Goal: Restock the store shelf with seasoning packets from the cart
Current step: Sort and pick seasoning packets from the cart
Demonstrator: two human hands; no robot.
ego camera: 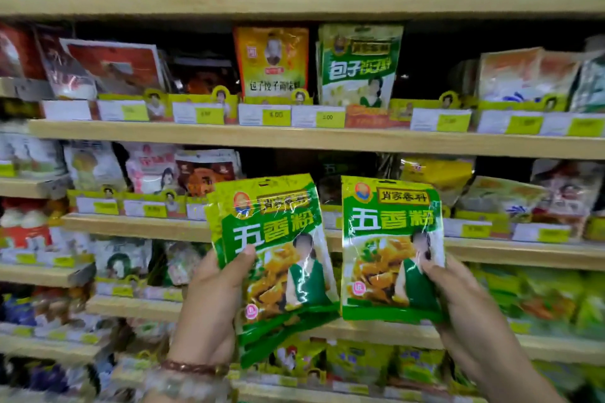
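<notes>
- While facing the shelf, left hand grips a stack of green packets, thumb on front
- right hand pinches one packet beside them

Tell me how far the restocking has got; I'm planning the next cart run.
Done: can't tell. In hand: the left hand grips a stack of green five-spice packets; the right hand holds a single matching green packet. Left: all still need shelving, likely in the dark gap behind.

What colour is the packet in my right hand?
Mostly green, yellow-green top, white lettering; head view.
</notes>
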